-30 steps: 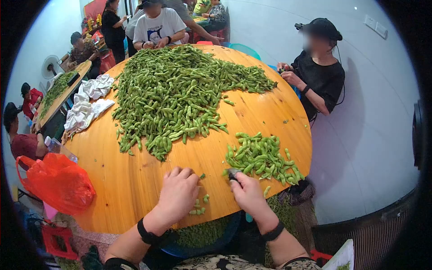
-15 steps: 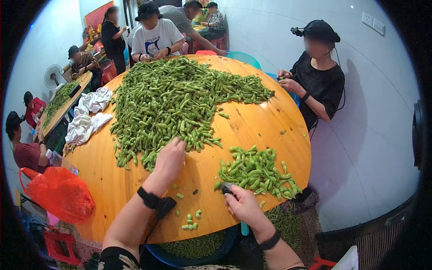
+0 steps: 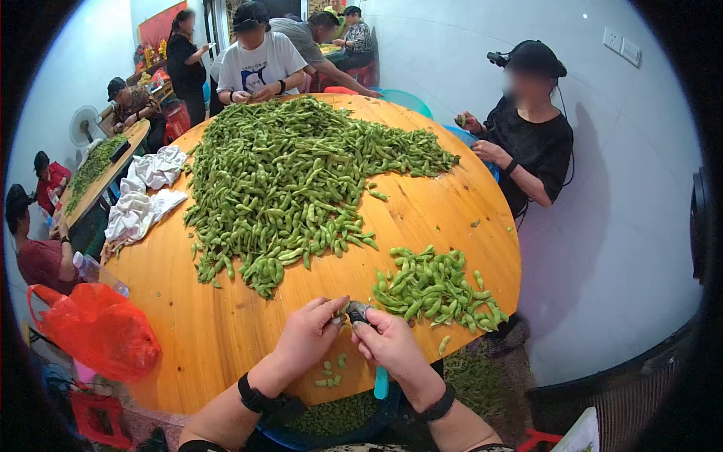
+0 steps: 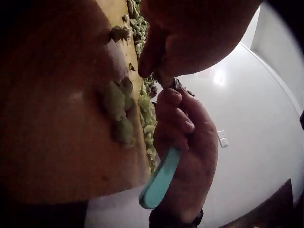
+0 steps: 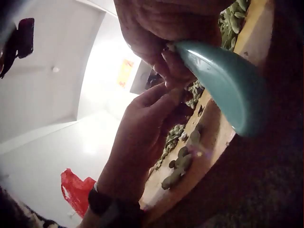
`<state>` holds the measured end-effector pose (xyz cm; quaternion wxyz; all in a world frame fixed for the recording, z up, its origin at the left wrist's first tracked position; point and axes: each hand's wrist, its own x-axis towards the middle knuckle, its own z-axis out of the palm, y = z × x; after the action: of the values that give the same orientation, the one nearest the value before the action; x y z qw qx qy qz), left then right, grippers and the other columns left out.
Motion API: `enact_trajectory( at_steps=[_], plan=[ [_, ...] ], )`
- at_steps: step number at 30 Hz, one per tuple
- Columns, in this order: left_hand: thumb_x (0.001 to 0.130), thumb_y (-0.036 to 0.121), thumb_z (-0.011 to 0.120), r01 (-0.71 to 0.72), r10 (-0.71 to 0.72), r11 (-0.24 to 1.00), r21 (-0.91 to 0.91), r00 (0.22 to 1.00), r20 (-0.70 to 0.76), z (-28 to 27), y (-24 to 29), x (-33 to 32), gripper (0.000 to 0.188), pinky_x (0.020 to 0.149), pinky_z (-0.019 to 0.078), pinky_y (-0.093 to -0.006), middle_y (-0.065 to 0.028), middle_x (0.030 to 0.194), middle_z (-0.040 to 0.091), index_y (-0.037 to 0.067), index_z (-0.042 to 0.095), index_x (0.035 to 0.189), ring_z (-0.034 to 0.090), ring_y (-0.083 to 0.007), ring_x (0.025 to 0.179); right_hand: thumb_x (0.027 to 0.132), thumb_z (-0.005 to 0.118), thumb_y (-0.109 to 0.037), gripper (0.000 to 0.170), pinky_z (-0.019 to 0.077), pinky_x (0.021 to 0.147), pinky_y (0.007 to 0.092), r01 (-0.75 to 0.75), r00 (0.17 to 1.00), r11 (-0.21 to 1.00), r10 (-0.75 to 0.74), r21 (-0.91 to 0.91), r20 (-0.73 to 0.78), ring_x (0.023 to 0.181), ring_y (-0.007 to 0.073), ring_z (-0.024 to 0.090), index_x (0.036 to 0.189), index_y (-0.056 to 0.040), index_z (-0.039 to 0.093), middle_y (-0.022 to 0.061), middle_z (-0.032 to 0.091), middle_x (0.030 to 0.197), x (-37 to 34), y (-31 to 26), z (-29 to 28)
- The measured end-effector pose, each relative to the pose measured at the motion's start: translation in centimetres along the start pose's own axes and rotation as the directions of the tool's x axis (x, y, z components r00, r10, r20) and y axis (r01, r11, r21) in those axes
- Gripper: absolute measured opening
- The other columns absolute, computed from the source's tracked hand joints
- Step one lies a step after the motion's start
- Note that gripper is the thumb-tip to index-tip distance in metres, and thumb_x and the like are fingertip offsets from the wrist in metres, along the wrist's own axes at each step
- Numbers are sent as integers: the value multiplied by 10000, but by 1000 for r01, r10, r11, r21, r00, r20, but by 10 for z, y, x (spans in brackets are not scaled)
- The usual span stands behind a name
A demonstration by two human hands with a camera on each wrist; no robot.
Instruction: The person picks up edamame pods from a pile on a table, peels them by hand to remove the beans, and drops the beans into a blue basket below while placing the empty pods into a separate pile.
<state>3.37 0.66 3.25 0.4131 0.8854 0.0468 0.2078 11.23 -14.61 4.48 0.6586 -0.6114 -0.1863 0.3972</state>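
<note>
My left hand (image 3: 307,335) has its fingertips at the tip of my right hand (image 3: 393,345), over the near edge of the round table. Thumb and fingers of the left pinch a soybean pod, mostly hidden by them. The right hand grips a tool with a turquoise handle (image 3: 382,383), which sticks out below the palm; a dark grey piece (image 3: 357,310) shows by the thumb. Several shelled beans (image 3: 328,374) lie just below the left hand. A small heap of green pods (image 3: 437,290) is to the right, and a large pile of pods (image 3: 279,181) covers the middle.
A blue tub (image 3: 393,410) with beans stands under the table edge (image 3: 226,392). On the left are a red plastic bag (image 3: 98,331), a plastic bottle (image 3: 89,267) and white cloths (image 3: 143,203). A person in black (image 3: 531,143) works at the right; others stand or sit behind.
My left hand reached forward to the big pile, then came back to the right hand's fingertips. The right hand has moved a little left, away from the small heap.
</note>
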Motion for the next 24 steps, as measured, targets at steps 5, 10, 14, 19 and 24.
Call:
enact_trajectory(
  at_steps=[5,10,14,19,24],
  plan=[
    [768,-6,601,-36,38,997,62,999,-18,2,-2,-5,365,695,507,-387,-170,901,595,8,582,1133,608,-355,805,935,513,-106,128,341,460,174,-27,1000,999,27,43,-7,519,12,438,1001,-30,592,-58,514,684,1,14,4],
    [772,-8,583,-26,29,998,62,998,-51,5,-1,-8,334,692,506,-397,-168,906,594,8,585,1106,607,-356,816,931,522,-103,127,314,442,167,-30,998,990,36,139,-43,509,1,419,1020,-49,595,-65,506,680,0,19,12],
    [776,-5,572,-38,42,994,102,998,-41,7,-1,-8,312,684,504,-412,-165,909,593,10,584,1088,608,-359,807,931,517,-102,118,299,424,167,-13,996,980,31,197,-86,492,-1,407,1016,-64,591,-64,498,672,1,21,14],
    [798,-1,580,-70,72,995,64,997,-35,8,-8,-7,275,704,511,-384,-174,914,616,1,592,1072,625,-353,835,927,511,-106,68,282,379,180,-41,996,971,59,236,-71,437,13,392,933,-73,570,-48,508,660,3,23,10],
    [829,9,589,-62,62,998,-26,998,2,6,-13,-4,240,727,515,-344,-176,924,637,-5,605,1068,644,-323,852,918,513,-106,55,276,352,178,-64,993,951,89,301,-71,413,21,384,902,-74,554,-25,524,668,5,23,8]
  ],
)
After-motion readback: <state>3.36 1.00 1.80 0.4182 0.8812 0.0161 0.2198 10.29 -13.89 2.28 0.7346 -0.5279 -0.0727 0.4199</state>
